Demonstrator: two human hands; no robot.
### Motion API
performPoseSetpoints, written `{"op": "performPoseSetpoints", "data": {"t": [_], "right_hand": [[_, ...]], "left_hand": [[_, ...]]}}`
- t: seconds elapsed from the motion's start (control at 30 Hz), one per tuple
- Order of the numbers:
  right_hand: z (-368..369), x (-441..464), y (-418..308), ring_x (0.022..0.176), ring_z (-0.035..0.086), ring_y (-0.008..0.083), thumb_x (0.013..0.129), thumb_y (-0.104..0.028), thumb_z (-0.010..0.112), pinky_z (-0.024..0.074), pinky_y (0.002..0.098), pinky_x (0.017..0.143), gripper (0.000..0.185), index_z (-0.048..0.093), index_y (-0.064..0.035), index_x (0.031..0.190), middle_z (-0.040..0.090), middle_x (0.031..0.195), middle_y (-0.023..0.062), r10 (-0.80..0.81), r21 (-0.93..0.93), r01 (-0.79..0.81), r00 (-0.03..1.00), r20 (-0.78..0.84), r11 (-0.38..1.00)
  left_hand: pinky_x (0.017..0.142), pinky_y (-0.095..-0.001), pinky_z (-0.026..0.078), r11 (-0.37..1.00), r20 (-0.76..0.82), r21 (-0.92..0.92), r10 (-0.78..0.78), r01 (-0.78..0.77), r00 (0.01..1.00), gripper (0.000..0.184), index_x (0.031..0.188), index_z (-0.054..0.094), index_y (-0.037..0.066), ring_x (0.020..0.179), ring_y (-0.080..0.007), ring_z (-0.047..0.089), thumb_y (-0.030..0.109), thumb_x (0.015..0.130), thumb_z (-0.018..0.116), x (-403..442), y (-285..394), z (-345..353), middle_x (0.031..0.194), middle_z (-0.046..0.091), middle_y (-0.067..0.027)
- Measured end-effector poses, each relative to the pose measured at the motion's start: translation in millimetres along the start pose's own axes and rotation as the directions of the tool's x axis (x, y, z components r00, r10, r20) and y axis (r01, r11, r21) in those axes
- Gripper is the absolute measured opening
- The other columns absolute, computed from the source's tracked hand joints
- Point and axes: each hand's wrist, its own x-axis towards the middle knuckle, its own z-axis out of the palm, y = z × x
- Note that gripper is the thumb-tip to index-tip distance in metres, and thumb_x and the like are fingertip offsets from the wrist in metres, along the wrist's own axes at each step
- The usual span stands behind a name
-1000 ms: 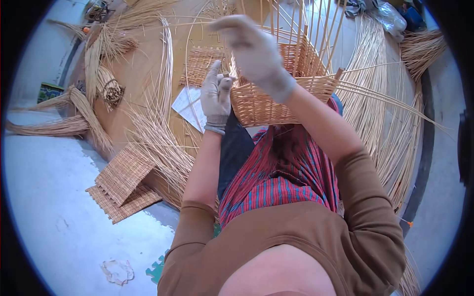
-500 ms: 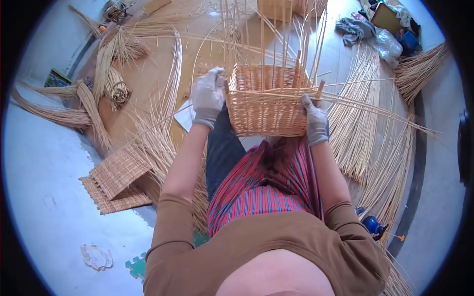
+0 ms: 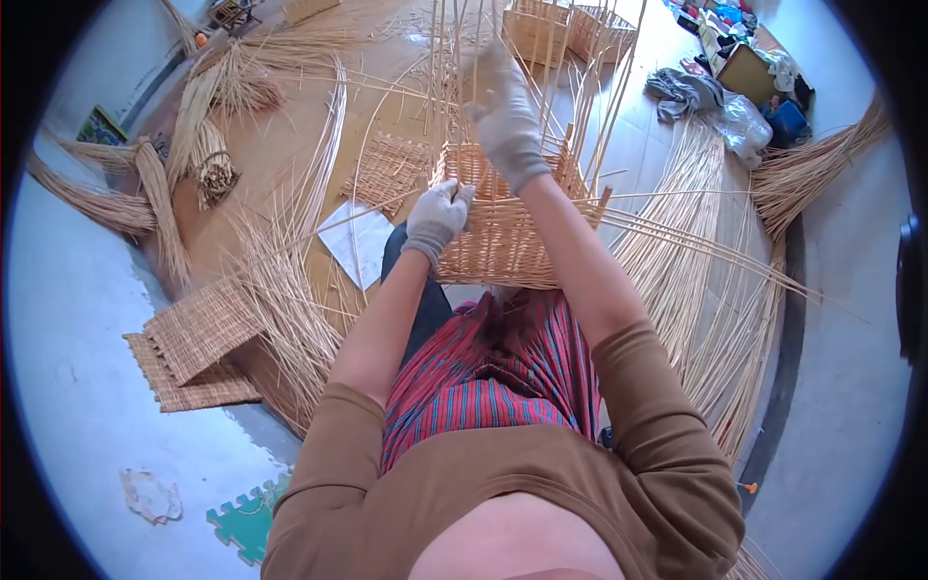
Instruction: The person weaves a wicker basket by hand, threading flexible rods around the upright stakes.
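A half-woven wicker basket rests at my lap, with tall upright stakes rising from its rim and loose strands running out to the right. My left hand, in a pale glove, is closed at the basket's near left corner, its fingertips pinched on the weaving. Over the basket, my right hand, gloved too, is raised among the upright stakes. Its fingers are blurred, and whether they hold a stake does not show clearly.
Long bundles of wicker strands lie at the right and the left. Woven panels sit at the lower left, beside a white sheet. Two finished-looking baskets stand at the back. Bags and cloths are heaped at the upper right.
My right hand has left the basket's right corner and risen over its middle. My left hand has moved right and down onto the basket's left corner. The view has shifted.
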Motion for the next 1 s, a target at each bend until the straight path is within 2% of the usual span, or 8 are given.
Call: {"op": "performPoseSetpoints", "data": {"t": [0.1,0.23,0.3,0.43,0.6,0.73,0.87,1.0], "right_hand": [[6.4,-68.5,68.2,0.106,0.072,0.0253,0.100,-0.015,0.061,0.0592,0.0389,0.081,0.046,0.049,-0.0113,0.145,0.071,0.120,0.0143,0.036,0.721,0.234,0.940,-0.338,0.652],[-23.0,-170.8,142.3,0.102,0.072,0.0192,0.105,-0.018,0.062,0.0593,0.0286,0.070,0.027,0.057,-0.0084,0.129,0.071,0.113,0.0088,0.462,0.871,-0.178,0.884,-0.063,0.458],[-52.1,-186.7,163.6,0.101,0.072,0.0178,0.107,-0.018,0.058,0.0601,0.0262,0.068,0.016,0.060,-0.0074,0.119,0.070,0.111,0.0091,0.540,0.906,-0.299,0.836,0.098,0.299],[-57.5,-175.4,154.6,0.109,0.070,0.0204,0.104,-0.012,0.061,0.0587,0.0252,0.075,0.025,0.061,-0.0055,0.128,0.069,0.122,0.0088,0.611,0.875,-0.219,0.785,-0.106,0.433],[-62.7,-38.3,93.9,0.139,0.050,0.0324,0.095,0.002,0.052,0.0412,0.0422,0.115,0.055,0.049,-0.0034,0.150,0.050,0.152,0.0206,-0.177,0.155,0.243,0.920,-0.350,0.958],[-41.0,-51.1,153.0,0.116,0.064,0.0244,0.095,0.001,0.055,0.0524,0.0355,0.098,0.043,0.056,-0.0082,0.137,0.063,0.129,0.0132,0.159,0.692,0.184,0.903,-0.400,0.698],[-44.7,-193.0,171.9,0.084,0.065,0.0105,0.105,-0.011,0.058,0.0503,0.0245,0.059,0.018,0.064,-0.0054,0.120,0.067,0.112,0.0066,0.783,0.931,-0.038,0.555,-0.282,0.363],[-58.2,-201.2,137.8,0.079,0.066,0.0099,0.108,-0.008,0.051,0.0503,0.0234,0.061,0.021,0.063,-0.0047,0.125,0.070,0.105,0.0076,0.656,0.812,-0.323,0.749,-0.094,0.485]], "left_hand": [[0.074,-0.0406,0.054,0.998,0.042,-0.025,-0.048,0.049,0.998,0.033,0.092,0.070,0.005,0.077,-0.0323,0.072,0.037,0.098,0.065,-10.5,17.1,-15.5,0.079,0.071,-0.0176],[0.067,-0.0372,0.057,0.981,-0.237,0.002,0.187,-0.192,0.954,0.022,0.110,0.065,0.005,0.072,-0.0235,0.072,0.024,0.099,0.065,-16.2,7.4,1.2,0.087,0.072,-0.0124],[0.061,-0.0352,0.057,0.793,-0.577,0.363,0.604,-0.490,0.550,0.031,0.131,0.053,0.005,0.066,-0.0185,0.071,0.016,0.103,0.059,-18.2,32.0,4.0,0.094,0.069,-0.0124],[0.070,-0.0386,0.056,0.931,-0.051,-0.120,0.341,-0.345,0.939,0.023,0.124,0.057,0.007,0.075,-0.0257,0.071,0.019,0.104,0.057,-6.7,70.4,54.5,0.092,0.069,-0.0132],[0.073,-0.0428,0.048,0.977,0.017,0.116,0.180,-0.181,0.984,0.025,0.102,0.062,0.006,0.071,-0.0314,0.060,0.030,0.105,0.059,-3.7,73.3,88.5,0.082,0.064,-0.0161],[0.069,-0.0354,0.047,0.999,0.044,-0.052,-0.004,0.006,0.999,0.031,0.094,0.064,0.003,0.066,-0.0199,0.051,0.033,0.102,0.065,1.7,84.3,76.1,0.074,0.062,-0.0098],[0.063,-0.0290,0.047,0.982,0.139,-0.186,0.062,-0.035,0.988,0.018,0.100,0.067,0.006,0.068,-0.0094,0.052,0.022,0.097,0.075,5.0,69.7,90.5,0.075,0.061,0.0006],[0.051,-0.0254,0.051,0.814,-0.007,-0.577,0.074,-0.064,0.997,0.025,0.120,0.062,0.004,0.062,-0.0096,0.064,0.016,0.100,0.070,-41.6,81.9,75.4,0.084,0.068,-0.0032]]}}
